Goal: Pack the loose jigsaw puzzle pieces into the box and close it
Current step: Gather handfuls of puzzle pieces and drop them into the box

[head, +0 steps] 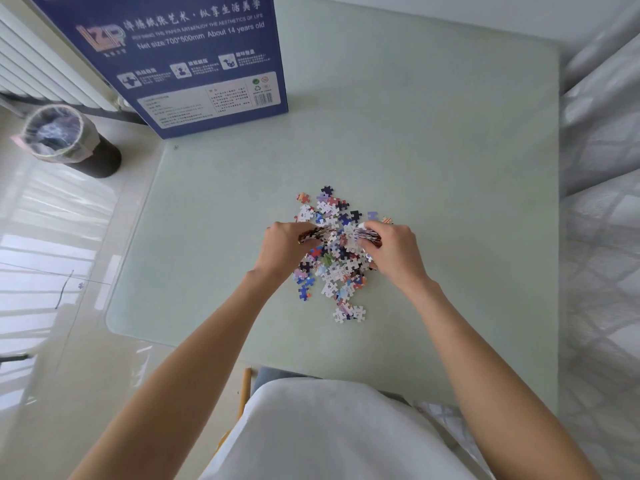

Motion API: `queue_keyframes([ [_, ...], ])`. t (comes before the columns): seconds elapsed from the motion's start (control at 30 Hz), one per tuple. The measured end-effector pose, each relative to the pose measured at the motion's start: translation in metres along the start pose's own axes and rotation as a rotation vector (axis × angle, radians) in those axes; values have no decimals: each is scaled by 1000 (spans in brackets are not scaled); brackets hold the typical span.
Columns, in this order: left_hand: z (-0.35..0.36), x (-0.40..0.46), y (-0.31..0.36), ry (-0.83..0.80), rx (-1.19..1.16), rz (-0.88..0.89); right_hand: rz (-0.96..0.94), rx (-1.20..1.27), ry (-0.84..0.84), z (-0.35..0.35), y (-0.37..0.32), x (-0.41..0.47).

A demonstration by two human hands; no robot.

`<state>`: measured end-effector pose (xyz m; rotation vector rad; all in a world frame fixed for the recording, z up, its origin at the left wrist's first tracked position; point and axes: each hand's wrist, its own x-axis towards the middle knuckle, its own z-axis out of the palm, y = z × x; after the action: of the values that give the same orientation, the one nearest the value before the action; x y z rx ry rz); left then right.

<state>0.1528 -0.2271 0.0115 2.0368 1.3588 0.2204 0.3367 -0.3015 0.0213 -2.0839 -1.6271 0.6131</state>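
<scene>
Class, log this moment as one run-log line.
left hand: grips puzzle pieces | right hand: grips puzzle pieces | pile: on table | box: far left

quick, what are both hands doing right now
Left hand: closed on a handful of puzzle pieces from the pile.
Right hand: closed on another handful of pieces.

A handful of puzzle pieces [330, 251] is gripped by the left hand [287, 244] and another by the right hand [391, 249] over the pile on the pale green table [433, 150]; the blue box [194, 60] is seen far left, well apart
</scene>
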Motion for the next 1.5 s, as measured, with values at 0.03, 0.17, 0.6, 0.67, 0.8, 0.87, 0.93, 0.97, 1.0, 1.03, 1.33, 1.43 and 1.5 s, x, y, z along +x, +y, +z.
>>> queue_keyframes([
  [0.03,-4,-2,1,7,-14,4,11,-4,-14,-2,-2,-1],
  [0.17,-30,-8,6,32,-83,14,73,40,-18,-18,-13,-2],
  [0.6,-271,31,55,524,-89,473,-95,457,110,-137,-152,69],
  [0.67,-318,51,59,654,-33,522,-170,459,152,-151,-185,94],
  [0.8,-368,96,53,741,57,530,-291,477,249,-171,-236,147],
  [0.87,-381,117,45,727,133,513,-352,472,301,-179,-261,174],
  [0.93,-387,133,39,683,202,499,-399,476,329,-182,-281,200],
  [0.97,-391,139,37,656,227,491,-416,471,342,-183,-290,214],
  [1.0,-391,143,34,631,247,487,-427,458,350,-182,-295,226],
  [1.03,-393,148,33,612,264,470,-444,430,358,-181,-301,238],
  [1.33,-409,160,30,429,327,251,-664,-34,289,-167,-316,284],
  [1.43,-410,159,27,410,292,259,-710,-174,231,-163,-316,290],
  [1.5,-409,157,27,415,244,263,-699,-234,199,-160,-316,295],
])
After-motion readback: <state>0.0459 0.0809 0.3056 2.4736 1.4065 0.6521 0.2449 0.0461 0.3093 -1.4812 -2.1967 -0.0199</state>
